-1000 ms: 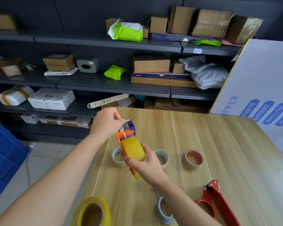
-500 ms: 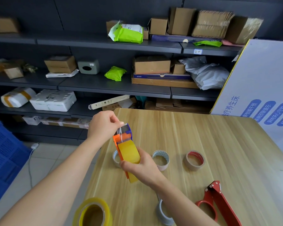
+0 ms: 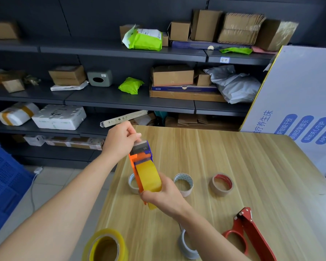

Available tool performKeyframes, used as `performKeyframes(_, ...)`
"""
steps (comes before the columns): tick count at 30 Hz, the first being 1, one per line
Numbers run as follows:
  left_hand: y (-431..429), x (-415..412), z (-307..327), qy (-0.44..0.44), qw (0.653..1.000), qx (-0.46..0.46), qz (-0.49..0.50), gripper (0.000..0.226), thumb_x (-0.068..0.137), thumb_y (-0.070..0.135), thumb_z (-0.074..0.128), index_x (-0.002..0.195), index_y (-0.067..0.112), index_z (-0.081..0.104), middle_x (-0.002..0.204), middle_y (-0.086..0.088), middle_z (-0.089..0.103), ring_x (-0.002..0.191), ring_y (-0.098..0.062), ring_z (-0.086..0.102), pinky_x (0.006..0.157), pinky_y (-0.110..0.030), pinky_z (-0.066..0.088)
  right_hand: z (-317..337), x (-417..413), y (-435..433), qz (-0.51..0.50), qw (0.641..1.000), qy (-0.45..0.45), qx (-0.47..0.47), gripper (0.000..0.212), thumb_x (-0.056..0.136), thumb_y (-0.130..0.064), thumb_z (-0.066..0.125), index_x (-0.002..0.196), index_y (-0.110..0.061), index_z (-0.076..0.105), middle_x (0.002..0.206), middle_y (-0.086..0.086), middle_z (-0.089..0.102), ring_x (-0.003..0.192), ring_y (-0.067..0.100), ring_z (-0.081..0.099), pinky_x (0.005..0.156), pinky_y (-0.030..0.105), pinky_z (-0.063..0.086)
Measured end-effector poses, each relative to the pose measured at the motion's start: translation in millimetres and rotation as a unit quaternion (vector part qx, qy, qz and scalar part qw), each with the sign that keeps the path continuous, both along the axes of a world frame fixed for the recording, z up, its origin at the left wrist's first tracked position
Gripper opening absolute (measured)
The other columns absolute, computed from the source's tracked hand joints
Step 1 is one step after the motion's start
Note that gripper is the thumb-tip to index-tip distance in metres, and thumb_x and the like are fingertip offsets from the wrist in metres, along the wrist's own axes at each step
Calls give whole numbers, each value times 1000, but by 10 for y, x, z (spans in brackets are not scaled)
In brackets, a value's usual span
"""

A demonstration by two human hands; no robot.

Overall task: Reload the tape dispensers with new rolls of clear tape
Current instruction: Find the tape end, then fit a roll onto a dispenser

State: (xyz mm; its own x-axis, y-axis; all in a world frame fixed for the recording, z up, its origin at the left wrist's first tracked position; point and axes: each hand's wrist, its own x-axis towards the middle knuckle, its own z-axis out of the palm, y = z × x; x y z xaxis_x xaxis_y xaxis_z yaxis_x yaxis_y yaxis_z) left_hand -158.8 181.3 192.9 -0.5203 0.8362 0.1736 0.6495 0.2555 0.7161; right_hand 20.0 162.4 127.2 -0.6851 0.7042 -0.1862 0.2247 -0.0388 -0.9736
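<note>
The orange plastic tape dispenser with a blue cutter head [image 3: 139, 162] was held in the air over the left part of the pale wooden table [image 3: 233, 166], with a yellowish roll of clear tape [image 3: 149, 178] seated in it. The right hand [image 3: 164, 194] was clamped round its near end and the roll. The left hand [image 3: 120, 142] pinched the thin free end of tape [image 3: 139, 140] at the head. If that pinch eased, the strip would probably snap back onto the roll or fold and stick to itself; the cutter edge also sat close to the fingertips. The dispenser's long axis ran from the near grip away toward the dark metal shelves [image 3: 120, 98], head pointing away and slightly left
</note>
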Motion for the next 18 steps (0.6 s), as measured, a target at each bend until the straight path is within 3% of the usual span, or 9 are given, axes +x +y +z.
performKeyframes(5,-23,-42,26,-68,998,-15,8,17,93,17,59,85,2,54,69,4,73,75,-15,69,77,-45,57,-11,62,-40,10,1000,2,0,45,65,-22,71,104,-5,56,79,1,54,68,14,50,62,29,43)
performKeyframes(7,-32,-16,48,-73,997,-24,-2,17,94,17,57,85,3,52,69,2,73,71,-17,69,76,-45,57,-10,78,-45,-1,999,17,-35,49,69,-36,76,105,-7,61,82,3,61,70,14,57,65,28,48)
performKeyframes(10,-59,61,95,-86,996,-25,-12,18,95,17,55,79,9,48,68,0,74,69,-21,70,74,-44,57,25,124,-28,-29,996,12,-79,53,80,-59,64,103,-11,68,88,8,74,76,13,67,70,28,53)
performKeyframes(13,-104,137,156,-130,991,-17,-11,19,96,13,53,78,9,46,67,-3,74,68,-26,69,71,-45,57,24,194,-13,-9,995,13,-99,40,91,-53,59,104,-17,68,95,7,75,82,14,70,75,29,55)
performKeyframes(18,-230,256,246,-189,982,6,8,20,97,12,50,78,9,44,65,-10,72,60,-27,66,71,-51,56,6,332,-68,54,993,26,-100,32,76,-37,69,104,-21,66,99,5,69,92,18,66,81,33,53)
